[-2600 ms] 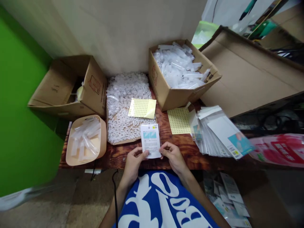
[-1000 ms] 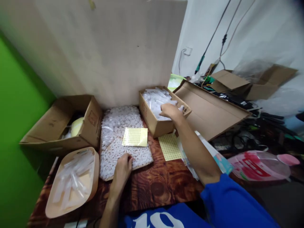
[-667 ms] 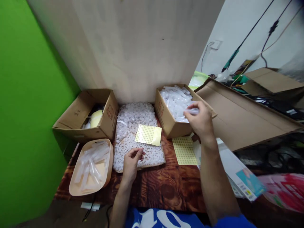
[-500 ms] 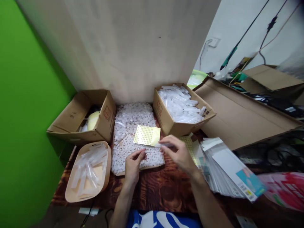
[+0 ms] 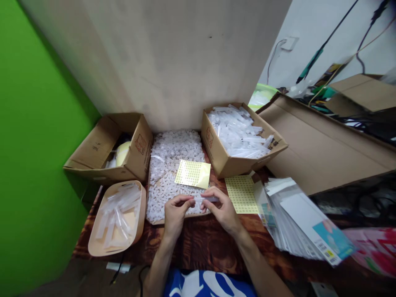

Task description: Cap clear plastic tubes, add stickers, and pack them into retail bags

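A clear plastic tube lies level in my right hand, between the thumb and fingers. Its left end meets the fingertips of my left hand, which are pinched together; whatever is between them is too small or hidden to make out. Both hands are over the near edge of a shallow cardboard tray full of small whitish plastic pieces. On those pieces, just beyond my hands, rests a yellow sheet of small round stickers.
On the left, a beige basin holds several clear tubes, with an open carton behind it. Another carton, heaped with tubes, stands back right. A second sticker sheet and a fanned stack of clear packaging lie on the right.
My right hand has brought the tube left and slightly down, so its end now meets my left fingertips. The second sticker sheet is more exposed. The view has shifted slightly.
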`<move>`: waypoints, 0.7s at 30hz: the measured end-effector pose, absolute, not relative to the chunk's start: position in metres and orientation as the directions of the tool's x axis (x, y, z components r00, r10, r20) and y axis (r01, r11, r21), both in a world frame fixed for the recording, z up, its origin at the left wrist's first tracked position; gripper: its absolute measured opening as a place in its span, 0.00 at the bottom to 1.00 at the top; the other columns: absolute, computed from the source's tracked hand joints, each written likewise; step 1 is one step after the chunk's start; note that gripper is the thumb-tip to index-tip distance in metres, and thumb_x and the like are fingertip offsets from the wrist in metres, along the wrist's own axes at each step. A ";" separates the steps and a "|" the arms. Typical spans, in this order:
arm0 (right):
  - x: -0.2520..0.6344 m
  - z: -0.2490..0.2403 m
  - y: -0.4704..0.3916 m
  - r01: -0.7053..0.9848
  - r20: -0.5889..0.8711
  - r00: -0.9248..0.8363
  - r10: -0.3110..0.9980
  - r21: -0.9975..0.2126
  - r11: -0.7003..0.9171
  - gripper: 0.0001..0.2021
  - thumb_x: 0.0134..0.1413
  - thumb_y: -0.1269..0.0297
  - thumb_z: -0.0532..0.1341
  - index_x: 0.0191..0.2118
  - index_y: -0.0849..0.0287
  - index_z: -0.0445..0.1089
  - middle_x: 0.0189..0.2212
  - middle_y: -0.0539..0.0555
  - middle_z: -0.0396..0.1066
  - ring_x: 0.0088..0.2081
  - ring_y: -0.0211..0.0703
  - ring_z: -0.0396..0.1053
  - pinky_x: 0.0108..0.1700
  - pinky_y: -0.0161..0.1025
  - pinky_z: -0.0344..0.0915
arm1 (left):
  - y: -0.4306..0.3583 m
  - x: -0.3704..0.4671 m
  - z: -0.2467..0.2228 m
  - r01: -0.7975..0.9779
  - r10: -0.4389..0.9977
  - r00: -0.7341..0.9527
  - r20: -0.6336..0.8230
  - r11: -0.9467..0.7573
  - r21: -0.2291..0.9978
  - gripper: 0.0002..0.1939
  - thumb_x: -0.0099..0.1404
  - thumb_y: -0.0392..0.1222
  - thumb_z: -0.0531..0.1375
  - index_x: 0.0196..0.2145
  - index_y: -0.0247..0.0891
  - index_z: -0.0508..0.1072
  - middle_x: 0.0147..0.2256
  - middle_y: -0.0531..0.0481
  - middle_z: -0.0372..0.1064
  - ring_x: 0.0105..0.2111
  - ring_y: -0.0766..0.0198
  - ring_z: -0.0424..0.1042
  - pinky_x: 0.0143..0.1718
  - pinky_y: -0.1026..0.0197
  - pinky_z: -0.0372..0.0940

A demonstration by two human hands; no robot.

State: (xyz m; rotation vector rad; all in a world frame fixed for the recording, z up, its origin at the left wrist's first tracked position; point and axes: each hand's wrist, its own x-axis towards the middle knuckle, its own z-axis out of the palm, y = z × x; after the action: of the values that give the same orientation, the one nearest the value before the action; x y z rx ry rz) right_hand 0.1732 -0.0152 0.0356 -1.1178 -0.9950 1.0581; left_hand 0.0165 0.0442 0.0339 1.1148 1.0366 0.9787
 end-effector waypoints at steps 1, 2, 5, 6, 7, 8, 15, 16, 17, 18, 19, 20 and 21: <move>0.171 0.034 -0.016 -0.169 0.075 0.230 0.970 -0.979 0.116 0.10 0.59 0.55 0.67 0.39 0.57 0.73 0.38 0.53 0.67 0.31 0.42 0.74 0.32 0.40 0.75 | 0.044 0.018 0.034 -0.088 0.963 0.234 -0.130 0.154 0.984 0.06 0.52 0.41 0.72 0.27 0.36 0.82 0.25 0.50 0.75 0.27 0.63 0.73 0.33 0.62 0.68; 0.169 0.032 -0.017 -0.190 0.064 0.248 0.967 -0.975 0.114 0.11 0.58 0.55 0.67 0.39 0.57 0.73 0.37 0.52 0.67 0.30 0.42 0.74 0.31 0.39 0.75 | 0.043 0.019 0.033 -0.083 0.964 0.239 -0.116 0.140 0.987 0.06 0.52 0.41 0.72 0.27 0.36 0.82 0.25 0.49 0.75 0.28 0.63 0.73 0.33 0.62 0.69; 0.166 0.028 -0.021 -0.209 0.041 0.292 0.956 -0.972 0.106 0.11 0.57 0.55 0.68 0.37 0.57 0.72 0.34 0.51 0.66 0.28 0.41 0.74 0.28 0.38 0.75 | 0.041 0.023 0.032 -0.078 0.957 0.274 -0.095 0.121 0.990 0.06 0.51 0.40 0.72 0.25 0.37 0.81 0.26 0.49 0.75 0.29 0.62 0.73 0.35 0.61 0.69; 0.166 0.027 -0.022 -0.205 0.044 0.301 0.953 -0.973 0.109 0.11 0.57 0.55 0.68 0.37 0.57 0.72 0.34 0.51 0.65 0.27 0.41 0.74 0.27 0.38 0.75 | 0.041 0.025 0.032 -0.082 0.953 0.288 -0.093 0.122 0.989 0.06 0.51 0.40 0.72 0.25 0.37 0.81 0.26 0.48 0.75 0.30 0.62 0.74 0.36 0.61 0.69; 0.166 0.026 -0.023 -0.198 0.050 0.309 0.950 -0.973 0.115 0.10 0.58 0.56 0.68 0.37 0.57 0.71 0.33 0.50 0.65 0.27 0.41 0.74 0.27 0.38 0.75 | 0.041 0.026 0.031 -0.089 0.950 0.299 -0.094 0.125 0.988 0.06 0.50 0.40 0.72 0.24 0.37 0.80 0.27 0.48 0.75 0.30 0.62 0.73 0.37 0.61 0.69; 0.167 0.026 -0.024 -0.188 0.057 0.315 0.947 -0.975 0.121 0.10 0.59 0.56 0.67 0.37 0.57 0.71 0.33 0.50 0.65 0.27 0.41 0.74 0.27 0.38 0.74 | 0.042 0.027 0.031 -0.097 0.947 0.307 -0.096 0.131 0.987 0.07 0.50 0.40 0.73 0.23 0.37 0.80 0.27 0.48 0.75 0.31 0.62 0.73 0.37 0.61 0.69; 0.178 0.024 -0.025 -0.194 0.030 0.308 0.951 -0.976 0.094 0.12 0.57 0.54 0.68 0.37 0.57 0.72 0.32 0.50 0.66 0.27 0.41 0.73 0.27 0.39 0.74 | 0.056 0.033 0.038 -0.030 0.857 0.506 -0.097 0.130 0.991 0.11 0.50 0.43 0.73 0.22 0.36 0.77 0.29 0.46 0.75 0.32 0.61 0.74 0.36 0.61 0.68; 0.180 0.025 -0.026 -0.197 0.031 0.322 0.946 -0.975 0.099 0.12 0.56 0.54 0.69 0.37 0.57 0.72 0.32 0.50 0.66 0.26 0.41 0.73 0.27 0.38 0.73 | 0.057 0.035 0.038 -0.017 0.840 0.533 -0.096 0.125 0.992 0.11 0.51 0.43 0.73 0.23 0.36 0.77 0.29 0.47 0.75 0.31 0.61 0.73 0.35 0.62 0.68; 0.181 0.025 -0.026 -0.194 0.038 0.342 0.939 -0.975 0.110 0.12 0.56 0.53 0.68 0.37 0.57 0.72 0.32 0.50 0.65 0.26 0.41 0.73 0.26 0.38 0.73 | 0.058 0.037 0.039 -0.015 0.830 0.549 -0.095 0.123 0.992 0.11 0.51 0.44 0.73 0.23 0.36 0.77 0.28 0.47 0.75 0.30 0.62 0.73 0.34 0.62 0.67; 0.183 0.027 -0.026 -0.185 0.050 0.361 0.931 -0.975 0.124 0.12 0.57 0.53 0.68 0.37 0.57 0.72 0.32 0.50 0.65 0.27 0.41 0.72 0.26 0.38 0.73 | 0.060 0.039 0.039 -0.018 0.824 0.559 -0.091 0.122 0.992 0.11 0.52 0.44 0.72 0.24 0.36 0.77 0.28 0.47 0.75 0.30 0.62 0.73 0.33 0.62 0.67; 0.184 0.028 -0.026 -0.168 0.064 0.372 0.926 -0.976 0.135 0.12 0.57 0.54 0.68 0.38 0.57 0.72 0.33 0.50 0.64 0.27 0.41 0.72 0.27 0.38 0.73 | 0.064 0.040 0.039 -0.008 0.818 0.569 -0.085 0.109 0.994 0.11 0.52 0.45 0.72 0.24 0.36 0.78 0.29 0.46 0.76 0.29 0.61 0.73 0.32 0.62 0.67; 0.186 0.029 -0.026 -0.145 0.079 0.376 0.923 -0.979 0.143 0.11 0.58 0.54 0.68 0.38 0.56 0.72 0.34 0.51 0.64 0.28 0.41 0.73 0.28 0.38 0.74 | 0.070 0.041 0.039 0.044 0.812 0.579 -0.078 0.065 0.997 0.11 0.54 0.45 0.71 0.25 0.36 0.78 0.29 0.46 0.76 0.29 0.61 0.74 0.32 0.62 0.68; 0.187 0.031 -0.026 -0.118 0.092 0.378 0.921 -0.982 0.147 0.11 0.58 0.55 0.68 0.39 0.56 0.73 0.35 0.51 0.65 0.29 0.41 0.73 0.30 0.38 0.74 | 0.078 0.041 0.038 0.135 0.813 0.577 -0.074 -0.006 0.991 0.11 0.56 0.46 0.69 0.25 0.36 0.79 0.29 0.45 0.77 0.29 0.60 0.74 0.33 0.61 0.68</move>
State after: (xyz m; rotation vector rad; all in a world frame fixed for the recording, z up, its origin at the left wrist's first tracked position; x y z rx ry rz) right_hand 0.1872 -0.0258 0.0308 -1.1732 -0.8834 0.9091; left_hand 0.0406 0.0784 0.0383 1.5075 0.8430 0.6499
